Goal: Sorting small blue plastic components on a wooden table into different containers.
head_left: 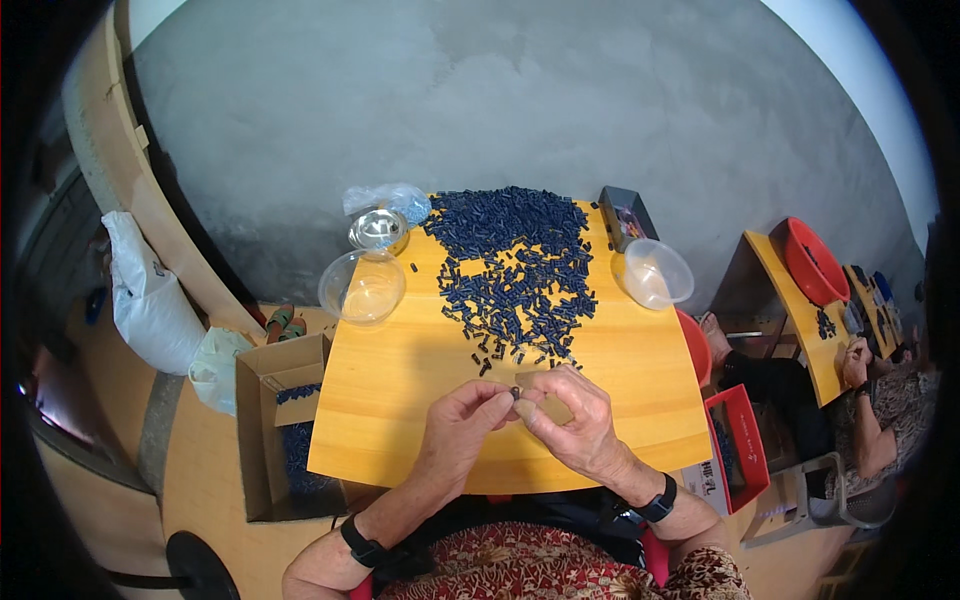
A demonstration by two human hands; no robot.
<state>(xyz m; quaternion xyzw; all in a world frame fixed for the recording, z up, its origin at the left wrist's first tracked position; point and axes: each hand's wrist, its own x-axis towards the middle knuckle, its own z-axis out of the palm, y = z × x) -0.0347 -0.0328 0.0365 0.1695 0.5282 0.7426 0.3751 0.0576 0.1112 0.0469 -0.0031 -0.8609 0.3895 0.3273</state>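
My left hand [462, 428] and my right hand [580, 425] meet over the near middle of the table. Thumbs and fingers of both pinch one small dark piece [515, 393]; its exact kind is too small to make out. Just beyond my fingertips a few loose dark blue-black tube-shaped parts [486, 366] lie on the wood. They lead up to a wide heap of the same parts [510, 225], thickest at the far edge. Both of my wrists wear a black band.
A clear bowl [345, 290], a metal bowl [378, 230] and a plastic bag [385, 198] line the yellow table's [380, 400] left. At its right are a white tub [660, 275] and dark box [628, 215]. A cardboard box [255, 440] stands left; another person [870, 440] sits right.
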